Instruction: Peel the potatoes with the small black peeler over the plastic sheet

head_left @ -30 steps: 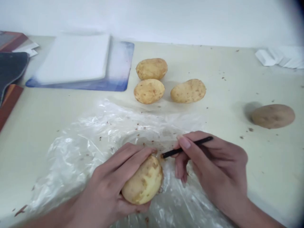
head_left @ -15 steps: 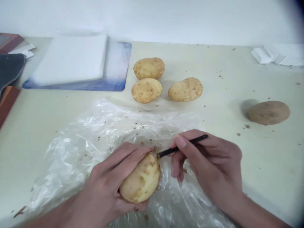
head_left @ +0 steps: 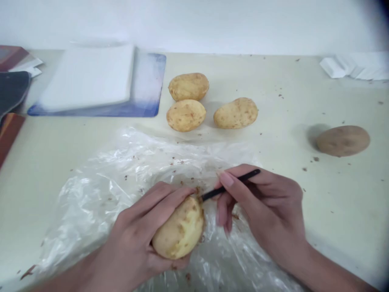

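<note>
My left hand (head_left: 142,231) is wrapped round a partly scraped potato (head_left: 180,233), its pale flesh showing between patches of brown skin. Between thumb and fingers, my right hand (head_left: 261,207) pinches a thin black stick-like tool (head_left: 232,184). The tool's lower tip meets the potato's upper right edge; its exact shape there is hard to make out. Bits of brown peel lie close to that tip. Beneath both hands spreads a crumpled clear plastic sheet (head_left: 88,198) dotted with scraps.
Three pale potatoes, among them an upper one (head_left: 188,86), sit beyond the plastic. Far right lies a brown unpeeled potato (head_left: 343,140). At back left a white stack (head_left: 88,75) rests on a blue-edged board (head_left: 148,87). White folded pieces (head_left: 358,67) stand at back right.
My right hand and the black tool have shifted slightly left, the tip staying at the potato's edge. The left hand's grip looks the same; the view has moved a little.
</note>
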A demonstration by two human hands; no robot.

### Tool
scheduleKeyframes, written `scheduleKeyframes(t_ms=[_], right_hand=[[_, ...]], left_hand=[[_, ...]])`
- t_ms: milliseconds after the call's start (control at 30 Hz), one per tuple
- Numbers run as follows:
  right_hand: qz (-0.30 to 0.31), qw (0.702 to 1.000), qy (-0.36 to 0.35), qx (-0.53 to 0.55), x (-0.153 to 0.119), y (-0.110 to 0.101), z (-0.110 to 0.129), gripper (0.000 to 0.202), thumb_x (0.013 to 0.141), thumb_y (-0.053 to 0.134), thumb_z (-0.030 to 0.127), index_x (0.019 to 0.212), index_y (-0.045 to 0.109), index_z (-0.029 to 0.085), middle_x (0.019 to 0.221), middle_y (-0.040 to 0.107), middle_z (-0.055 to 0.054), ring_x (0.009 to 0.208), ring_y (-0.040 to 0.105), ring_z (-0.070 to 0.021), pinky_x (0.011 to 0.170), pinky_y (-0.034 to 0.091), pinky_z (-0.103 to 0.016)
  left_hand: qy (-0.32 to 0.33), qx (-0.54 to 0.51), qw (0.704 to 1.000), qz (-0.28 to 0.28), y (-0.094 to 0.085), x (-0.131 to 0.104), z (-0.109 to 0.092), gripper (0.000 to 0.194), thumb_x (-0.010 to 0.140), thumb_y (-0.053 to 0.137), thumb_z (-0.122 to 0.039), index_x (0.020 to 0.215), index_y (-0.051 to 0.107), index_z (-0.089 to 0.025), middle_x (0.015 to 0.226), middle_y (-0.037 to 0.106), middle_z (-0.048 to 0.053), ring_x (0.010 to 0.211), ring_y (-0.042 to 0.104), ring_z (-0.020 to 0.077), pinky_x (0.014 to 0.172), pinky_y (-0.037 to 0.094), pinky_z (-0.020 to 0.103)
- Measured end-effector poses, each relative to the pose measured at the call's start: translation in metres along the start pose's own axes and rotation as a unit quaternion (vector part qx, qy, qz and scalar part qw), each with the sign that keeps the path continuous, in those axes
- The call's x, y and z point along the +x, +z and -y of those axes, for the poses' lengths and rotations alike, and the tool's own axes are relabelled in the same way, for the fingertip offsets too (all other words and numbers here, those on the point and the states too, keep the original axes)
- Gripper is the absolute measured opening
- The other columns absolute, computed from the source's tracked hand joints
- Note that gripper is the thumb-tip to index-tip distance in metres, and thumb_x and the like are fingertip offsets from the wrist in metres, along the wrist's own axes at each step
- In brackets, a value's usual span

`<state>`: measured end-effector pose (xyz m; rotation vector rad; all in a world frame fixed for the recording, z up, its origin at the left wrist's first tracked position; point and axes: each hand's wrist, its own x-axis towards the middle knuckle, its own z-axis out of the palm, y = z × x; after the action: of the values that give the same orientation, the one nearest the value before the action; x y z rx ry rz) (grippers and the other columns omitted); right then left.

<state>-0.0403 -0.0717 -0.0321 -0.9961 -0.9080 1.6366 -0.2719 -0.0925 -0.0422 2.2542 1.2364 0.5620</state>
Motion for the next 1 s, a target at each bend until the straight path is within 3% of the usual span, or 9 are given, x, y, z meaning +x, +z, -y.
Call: scheduleKeyframes(t_ms=[300,400,533,767,1000], right_hand=[[-0.003,1.0,-0.007,-0.024,0.0014,-0.0012,0.0012,0.013,0.099,0.069,0.024,0.089,0.076,0.019,0.057,0.071,0.001,0.043,0.067,-0.0117,0.043,0.058,-0.017],[0.028,0.999,0.014,0.01,0.0003,-0.0007,0.0014,0.017,0.102,0.065,0.026,0.09,0.074,0.019,0.056,0.071,0.001,0.043,0.068,-0.0132,0.041,0.057,-0.018],[-0.013,0.999,-0.012,-0.035,0.0009,-0.0004,0.0019,0.015,0.099,0.069,0.024,0.087,0.076,0.018,0.057,0.072,0.0,0.044,0.068,-0.0119,0.044,0.058,-0.016],[0.012,0.999,0.019,0.049,-0.0035,0.0037,0.0045,0.015,0.102,0.066,0.025,0.091,0.076,0.021,0.059,0.072,0.002,0.045,0.068,-0.0102,0.045,0.057,-0.016],[-0.014,0.999,0.032,-0.021,0.0018,0.0021,0.0004,0.022,0.098,0.071,0.032,0.081,0.073,0.017,0.056,0.071,-0.001,0.044,0.067,-0.0131,0.044,0.059,-0.019]], left_hand=[[-0.007,-0.001,1.0,-0.001,-0.0016,0.0029,-0.0015,0.069,0.085,0.076,-0.052,0.146,0.05,-0.032,0.126,0.069,0.004,0.108,0.073,0.0198,0.094,0.068,0.026],[-0.008,-0.003,1.0,0.003,-0.0018,0.0024,-0.001,0.067,0.087,0.074,-0.049,0.147,0.05,-0.033,0.126,0.069,0.004,0.108,0.072,0.0192,0.094,0.068,0.026],[-0.005,-0.012,1.0,-0.001,-0.0019,0.0021,-0.0003,0.067,0.084,0.077,-0.049,0.145,0.052,-0.032,0.125,0.071,0.004,0.106,0.073,0.0198,0.091,0.069,0.026],[-0.008,-0.002,1.0,0.008,-0.0024,0.0008,-0.0002,0.072,0.084,0.076,-0.054,0.147,0.049,-0.034,0.125,0.07,0.003,0.105,0.073,0.02,0.092,0.068,0.027],[0.013,-0.006,1.0,0.0,-0.0017,0.0005,-0.0006,0.07,0.085,0.077,-0.05,0.146,0.051,-0.028,0.126,0.069,0.005,0.108,0.07,0.0196,0.093,0.067,0.027]])
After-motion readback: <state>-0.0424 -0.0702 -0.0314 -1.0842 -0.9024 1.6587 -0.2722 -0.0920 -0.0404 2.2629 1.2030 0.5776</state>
